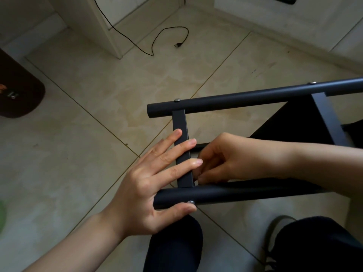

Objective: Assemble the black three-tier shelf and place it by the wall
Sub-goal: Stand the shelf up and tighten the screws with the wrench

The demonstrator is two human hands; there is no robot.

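Knees: the person's legs (172, 246) in dark trousers are at the bottom edge, with a shoe (275, 232) beside the right leg, on the floor.
Near tube: a round black tube (245, 193) of the shelf frame lies almost horizontal just above the knees; a silver screw head (190, 202) sits on it near its left end.
Left hand: the left hand (155, 183) is at the left end of the near tube. The thumb goes under the tube, close to the screw, and the straight fingers (188, 162) lie across the flat crossbar, so the hand clamps the corner of the frame.
Crossbar: a flat black crossbar (179, 122) runs between the near tube and the far tube and meets both at a right angle.
Right hand: the right hand (222, 160) is just to the right of the crossbar, in the inner corner above the near tube. Its fingers are curled and the tips come together at the joint; what they pinch is too small to see.
Far tube: a second round tube (255, 100) lies parallel, with two silver screws (177, 99) on top, and another crossbar (328, 118) joins it further right.
Shelf frame position: the frame is held above the floor in front of the person, well apart from the wall.
Floor: beige tiles (98, 91); a black cable (167, 36) with a loose plug lies near the wall, and a dark brown mat (17, 91) is at the left edge.
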